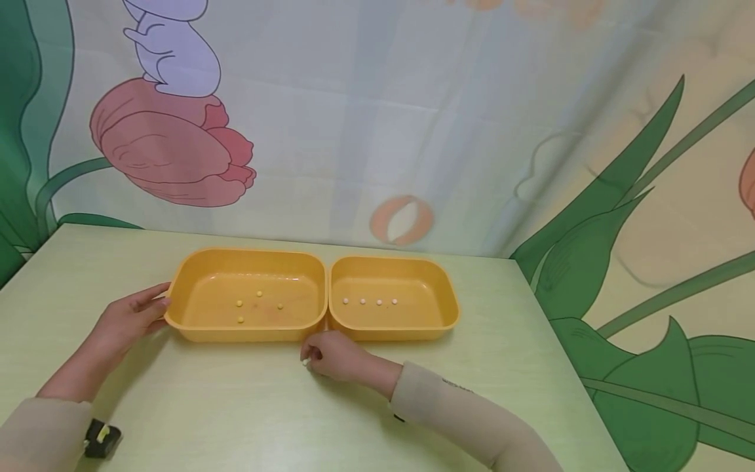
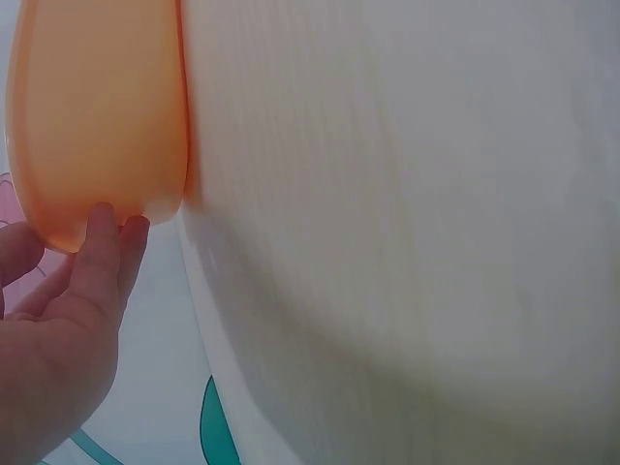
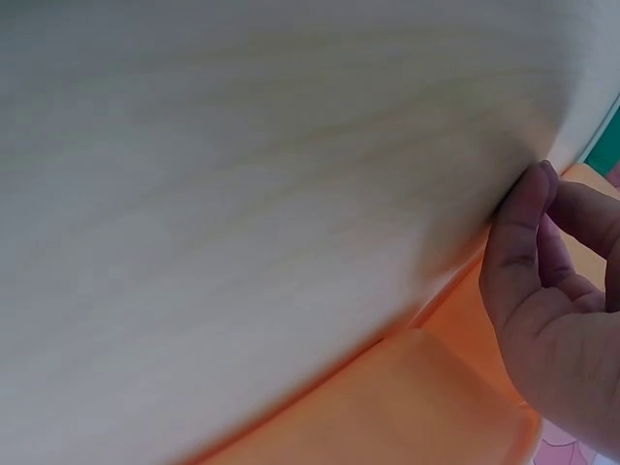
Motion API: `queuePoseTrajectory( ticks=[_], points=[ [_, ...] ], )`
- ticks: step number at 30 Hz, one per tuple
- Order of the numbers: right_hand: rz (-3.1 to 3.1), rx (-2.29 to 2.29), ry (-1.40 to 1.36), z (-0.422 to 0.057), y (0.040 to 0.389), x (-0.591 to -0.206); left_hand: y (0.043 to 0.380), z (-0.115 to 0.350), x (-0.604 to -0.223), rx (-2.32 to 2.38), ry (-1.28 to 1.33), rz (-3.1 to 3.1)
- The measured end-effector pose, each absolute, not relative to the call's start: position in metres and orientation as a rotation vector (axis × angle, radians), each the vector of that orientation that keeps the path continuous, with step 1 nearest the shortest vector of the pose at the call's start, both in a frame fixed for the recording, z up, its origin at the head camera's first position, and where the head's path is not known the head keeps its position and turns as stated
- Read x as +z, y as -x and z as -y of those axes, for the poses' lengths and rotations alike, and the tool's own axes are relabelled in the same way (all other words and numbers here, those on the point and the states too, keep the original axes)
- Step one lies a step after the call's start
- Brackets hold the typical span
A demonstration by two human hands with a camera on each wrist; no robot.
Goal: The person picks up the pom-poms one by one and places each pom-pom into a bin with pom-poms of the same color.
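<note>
My left hand holds the outer end of the left yellow tray, thumb at the rim and fingertips against the outside wall. Several small yellow beads lie on that tray's floor. Just in front of where the two trays meet, my right hand pinches a small white bead between thumb and fingertips, low over the table. In the right wrist view the bead is hidden by the fingers. Several white beads lie in a row in the right yellow tray.
The trays stand side by side on a pale table, near its back edge. A black object with a yellow-green mark shows beside the left sleeve. Behind the table hangs a printed curtain with flowers and leaves.
</note>
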State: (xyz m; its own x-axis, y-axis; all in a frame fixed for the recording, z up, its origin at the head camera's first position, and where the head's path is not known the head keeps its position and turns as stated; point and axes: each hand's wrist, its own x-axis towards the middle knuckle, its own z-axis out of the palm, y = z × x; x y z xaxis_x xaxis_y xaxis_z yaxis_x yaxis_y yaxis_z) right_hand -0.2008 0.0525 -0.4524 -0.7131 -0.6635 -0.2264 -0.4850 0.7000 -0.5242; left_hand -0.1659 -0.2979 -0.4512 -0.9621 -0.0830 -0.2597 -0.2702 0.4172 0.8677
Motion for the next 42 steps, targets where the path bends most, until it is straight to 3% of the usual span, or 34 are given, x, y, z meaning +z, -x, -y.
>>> queuePoseTrajectory(
  ticks=[23, 42],
  points=[
    [-2.292, -0.914, 0.632, -0.086, 0.194, -0.437, 0.165, 0.299, -0.453, 1.616, 0.311, -2.471],
    [-2.266, -0.768, 0.733, -0.147, 0.229, -0.372, 0.167, 0.298, -0.451, 1.589, 0.314, -2.480]
  ],
)
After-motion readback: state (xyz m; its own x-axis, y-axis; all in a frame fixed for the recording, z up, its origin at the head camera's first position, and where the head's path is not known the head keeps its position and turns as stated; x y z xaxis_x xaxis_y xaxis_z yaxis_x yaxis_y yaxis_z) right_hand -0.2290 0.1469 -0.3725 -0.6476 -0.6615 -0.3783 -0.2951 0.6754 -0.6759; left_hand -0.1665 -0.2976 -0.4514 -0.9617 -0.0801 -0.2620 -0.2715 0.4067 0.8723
